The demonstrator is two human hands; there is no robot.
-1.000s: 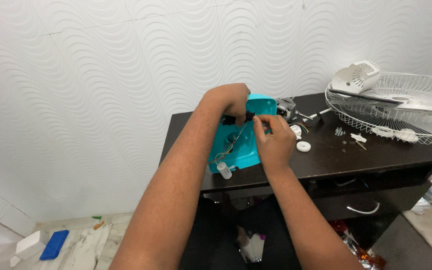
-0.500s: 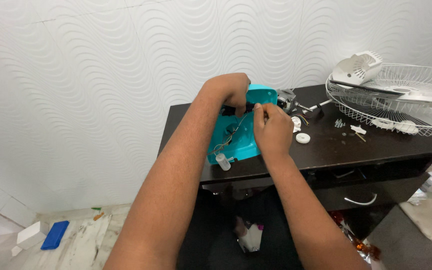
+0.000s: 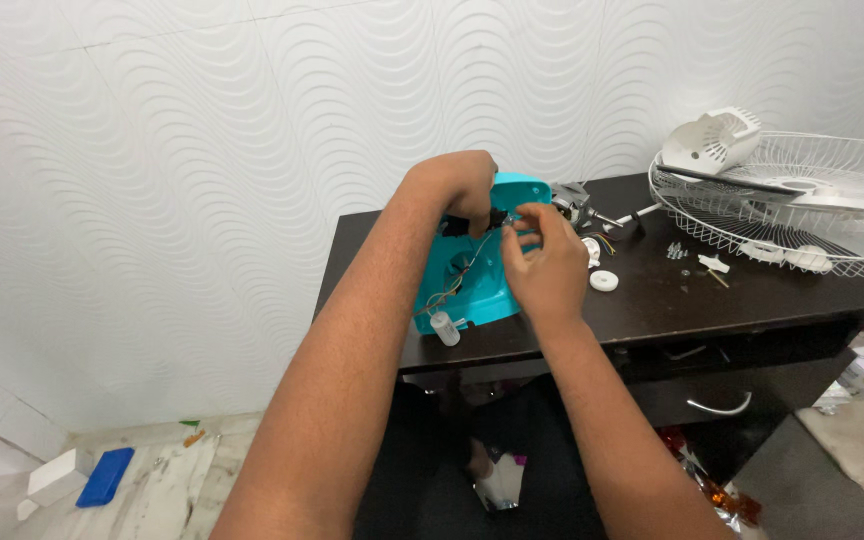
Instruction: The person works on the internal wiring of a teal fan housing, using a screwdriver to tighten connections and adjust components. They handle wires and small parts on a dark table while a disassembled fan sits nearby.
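A turquoise plastic fan housing (image 3: 472, 285) lies open on the dark table (image 3: 652, 300), with thin wires and a small white cylinder-shaped capacitor (image 3: 444, 328) hanging at its near edge. My left hand (image 3: 464, 188) is curled over the top of the housing, gripping a small dark part there. My right hand (image 3: 542, 260) is just right of it, fingertips pinching the thin wires at the same spot. A grey motor with a shaft (image 3: 577, 205) sits right behind the housing.
A white wire fan guard (image 3: 802, 215) with a white motor cover (image 3: 712, 140) on it fills the table's right end. Small white caps (image 3: 604, 281) and screws (image 3: 677, 252) lie between. A drawer handle (image 3: 717, 408) shows below. A blue and a white block (image 3: 102, 475) lie on the floor.
The view has shifted slightly. Both hands stay on the top of the turquoise housing, the right fingers working a little at the wires.
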